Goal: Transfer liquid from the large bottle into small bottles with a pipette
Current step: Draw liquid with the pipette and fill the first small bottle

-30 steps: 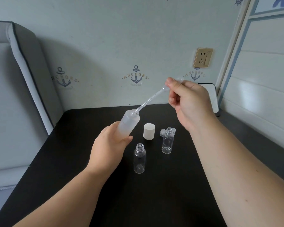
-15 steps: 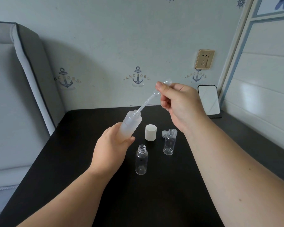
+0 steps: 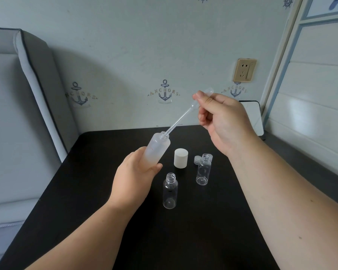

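black table (image 3: 183, 240), anchor-print wall (image 3: 125, 55)

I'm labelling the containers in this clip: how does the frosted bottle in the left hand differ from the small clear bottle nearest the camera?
The frosted bottle is larger and cloudy white; the small clear bottle is see-through. The frosted bottle is tilted, gripped off the table by the left hand, with the pipette tip at its mouth; the small clear bottle stands upright and untouched. Both are uncapped.

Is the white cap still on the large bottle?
No, the white cap stands on the table, beside the open large bottle.
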`<state>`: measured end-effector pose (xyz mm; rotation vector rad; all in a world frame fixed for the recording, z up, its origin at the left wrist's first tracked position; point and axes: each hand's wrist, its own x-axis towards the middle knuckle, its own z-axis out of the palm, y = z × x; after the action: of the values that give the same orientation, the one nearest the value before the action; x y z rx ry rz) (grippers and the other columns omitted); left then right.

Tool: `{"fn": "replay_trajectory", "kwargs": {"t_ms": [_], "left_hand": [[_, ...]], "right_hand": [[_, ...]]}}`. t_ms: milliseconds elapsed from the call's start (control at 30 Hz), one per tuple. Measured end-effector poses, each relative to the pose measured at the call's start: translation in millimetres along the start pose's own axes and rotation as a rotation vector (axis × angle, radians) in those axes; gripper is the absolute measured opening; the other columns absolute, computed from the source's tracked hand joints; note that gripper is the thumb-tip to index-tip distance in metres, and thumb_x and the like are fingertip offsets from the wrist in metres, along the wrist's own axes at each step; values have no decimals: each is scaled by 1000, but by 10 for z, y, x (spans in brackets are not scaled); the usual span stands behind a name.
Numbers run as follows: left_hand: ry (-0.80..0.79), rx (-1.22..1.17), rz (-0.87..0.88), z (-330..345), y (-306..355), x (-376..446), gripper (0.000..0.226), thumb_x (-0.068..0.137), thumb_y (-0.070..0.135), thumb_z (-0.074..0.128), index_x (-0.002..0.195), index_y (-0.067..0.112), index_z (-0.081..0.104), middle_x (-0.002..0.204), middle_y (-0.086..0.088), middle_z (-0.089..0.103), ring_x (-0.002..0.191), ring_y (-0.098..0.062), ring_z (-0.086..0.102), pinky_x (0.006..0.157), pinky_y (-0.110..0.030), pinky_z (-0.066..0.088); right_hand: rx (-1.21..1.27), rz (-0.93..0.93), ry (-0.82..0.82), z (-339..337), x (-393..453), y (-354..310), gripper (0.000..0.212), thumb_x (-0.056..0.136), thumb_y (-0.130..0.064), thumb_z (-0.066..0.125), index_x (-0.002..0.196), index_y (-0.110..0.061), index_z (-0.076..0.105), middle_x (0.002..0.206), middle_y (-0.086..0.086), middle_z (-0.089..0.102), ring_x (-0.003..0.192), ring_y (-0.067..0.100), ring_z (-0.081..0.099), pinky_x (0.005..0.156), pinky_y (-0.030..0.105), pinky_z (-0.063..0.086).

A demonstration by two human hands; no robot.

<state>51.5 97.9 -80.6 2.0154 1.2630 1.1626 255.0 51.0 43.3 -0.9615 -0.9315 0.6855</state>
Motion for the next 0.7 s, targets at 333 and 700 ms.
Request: {"fn": "replay_trajectory", "kwargs": {"t_ms": [333, 700], "left_hand": [[7, -26, -12, -14, -48, 22, 15, 88, 42, 69, 95, 45, 56, 96, 28, 58, 90, 5, 54, 66, -26, 41], [17, -125, -114, -23, -63, 36, 25, 86, 48, 74, 90, 59, 51, 90, 24, 64, 82, 1, 65, 68, -27, 55]], "right_hand": [[176, -67, 85, -341, 41, -86, 14, 96, -19, 67, 92, -8, 74, 61, -2, 53, 57, 12, 46, 53, 22, 39], [402, 15, 233, -615, -45, 147, 19, 96, -25, 68, 89, -10, 76, 64, -2, 55, 57, 9, 51, 59, 20, 47]]}}
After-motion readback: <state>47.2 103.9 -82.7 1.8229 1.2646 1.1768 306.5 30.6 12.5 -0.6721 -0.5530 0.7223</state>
